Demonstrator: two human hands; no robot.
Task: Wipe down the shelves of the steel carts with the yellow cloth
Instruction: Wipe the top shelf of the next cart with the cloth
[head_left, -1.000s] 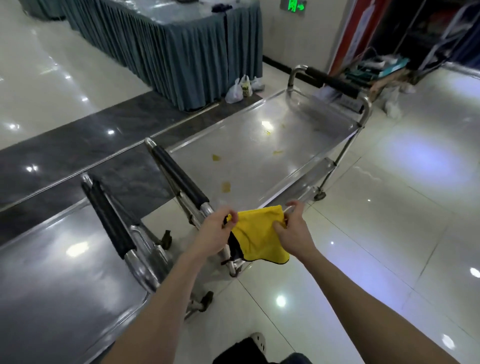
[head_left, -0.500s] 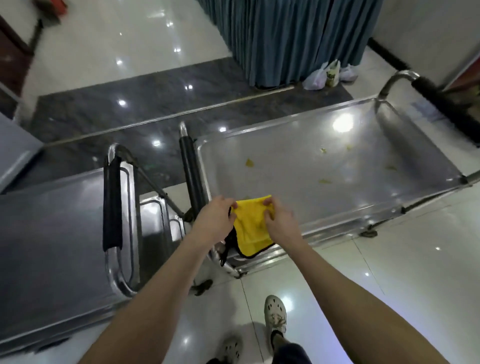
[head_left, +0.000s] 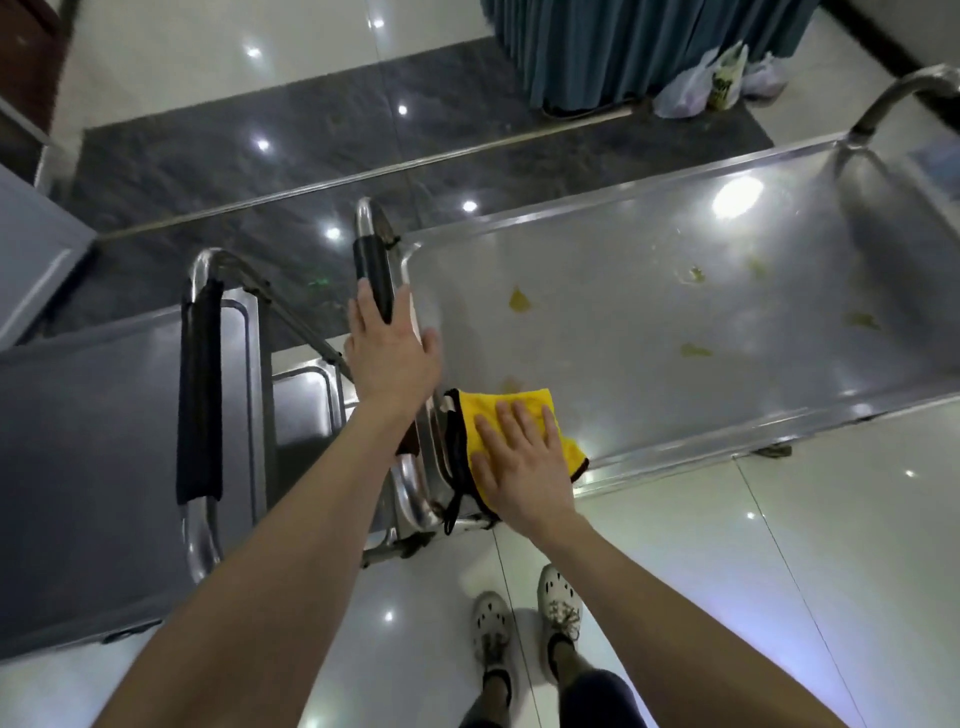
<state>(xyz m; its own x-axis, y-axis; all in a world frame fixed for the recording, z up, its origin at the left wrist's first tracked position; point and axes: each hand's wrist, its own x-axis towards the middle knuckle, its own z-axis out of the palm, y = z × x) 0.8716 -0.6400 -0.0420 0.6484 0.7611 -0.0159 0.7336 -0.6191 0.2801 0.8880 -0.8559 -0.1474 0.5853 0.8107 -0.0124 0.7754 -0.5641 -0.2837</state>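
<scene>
A yellow cloth (head_left: 498, 410) with a dark edge lies on the near left corner of the right steel cart's top shelf (head_left: 649, 291). My right hand (head_left: 522, 462) presses flat on it, fingers spread. My left hand (head_left: 392, 351) hovers open over that cart's black-padded handle (head_left: 370, 267), fingers reaching around it without closing. Several yellowish stains (head_left: 518, 300) dot the shelf. A second steel cart (head_left: 88, 441) stands to the left, its own padded handle (head_left: 200, 395) facing the first cart.
A table with a blue skirt (head_left: 623, 47) stands at the back, with plastic bags (head_left: 711, 80) on the floor beside it. The right cart's far handle (head_left: 904, 93) rises at the top right. My feet in white shoes (head_left: 524, 618) stand on glossy tiles.
The cloth went from held up between both hands to lying on the shelf corner. My left hand let go and moved to the handle; my right hand flattened on the cloth.
</scene>
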